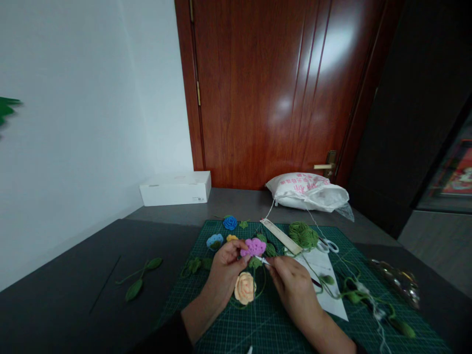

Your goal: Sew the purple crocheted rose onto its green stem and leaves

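My left hand [225,268] is closed, pinching a purple crocheted flower [253,247] above the green cutting mat [221,314]. My right hand [293,282] is closed on a thin crochet hook [262,259] whose tip points at the flower's underside. A peach crocheted rose [245,287] lies on the mat just below and between my hands. Green yarn trails from the flower toward the right.
On the mat lie a blue rose [230,222], a light-blue flower [215,241], a ball of green yarn [303,234], a ruler [280,236], scissors [328,244] and white paper [324,275]. A white box [175,188] and a white bag [308,191] sit at the back. Leafy stems [140,278] lie on the left.
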Demonstrator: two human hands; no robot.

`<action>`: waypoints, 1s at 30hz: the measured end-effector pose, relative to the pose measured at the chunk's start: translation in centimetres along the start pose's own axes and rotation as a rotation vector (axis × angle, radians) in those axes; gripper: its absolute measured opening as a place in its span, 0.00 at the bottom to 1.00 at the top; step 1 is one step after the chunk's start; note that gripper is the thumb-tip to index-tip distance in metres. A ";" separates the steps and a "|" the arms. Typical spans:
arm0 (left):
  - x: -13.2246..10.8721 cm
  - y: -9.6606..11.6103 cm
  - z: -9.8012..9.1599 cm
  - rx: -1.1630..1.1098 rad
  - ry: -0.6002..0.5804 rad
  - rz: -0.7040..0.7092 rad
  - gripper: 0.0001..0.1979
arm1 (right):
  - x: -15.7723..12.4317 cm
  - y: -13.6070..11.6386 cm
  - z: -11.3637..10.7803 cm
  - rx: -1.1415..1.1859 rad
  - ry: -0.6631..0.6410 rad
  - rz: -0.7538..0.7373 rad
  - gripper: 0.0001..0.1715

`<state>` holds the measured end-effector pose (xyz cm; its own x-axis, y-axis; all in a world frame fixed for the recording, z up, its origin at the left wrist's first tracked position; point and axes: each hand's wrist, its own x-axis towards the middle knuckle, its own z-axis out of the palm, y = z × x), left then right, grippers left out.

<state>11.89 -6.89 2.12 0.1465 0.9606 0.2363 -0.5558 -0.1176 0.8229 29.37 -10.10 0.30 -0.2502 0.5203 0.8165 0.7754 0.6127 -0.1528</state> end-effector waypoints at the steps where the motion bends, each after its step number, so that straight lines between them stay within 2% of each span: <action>1: 0.0 0.0 0.0 0.001 -0.002 -0.001 0.11 | 0.0 0.0 0.0 0.002 0.002 0.000 0.13; 12: -0.1 0.0 0.2 0.026 -0.001 0.009 0.10 | -0.2 0.3 0.1 -0.005 -0.028 0.045 0.10; 18: 0.0 0.0 0.1 0.020 0.021 0.017 0.10 | 0.1 -0.2 -0.5 0.029 -0.135 0.071 0.25; 22: 0.2 0.2 0.2 0.020 0.030 0.032 0.10 | 0.0 -0.4 -0.7 0.084 -0.243 0.097 0.29; 27: 0.0 0.4 0.3 0.023 0.025 0.028 0.10 | -0.5 -0.2 -0.1 0.028 -0.200 0.084 0.31; 30: -0.2 0.3 0.3 0.024 0.016 0.020 0.10 | -0.6 -0.2 0.1 -0.004 -0.161 0.075 0.27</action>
<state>11.97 -7.18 2.51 0.1226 0.9617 0.2450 -0.5387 -0.1428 0.8303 29.34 -10.48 -0.18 -0.2808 0.6535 0.7029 0.7977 0.5662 -0.2077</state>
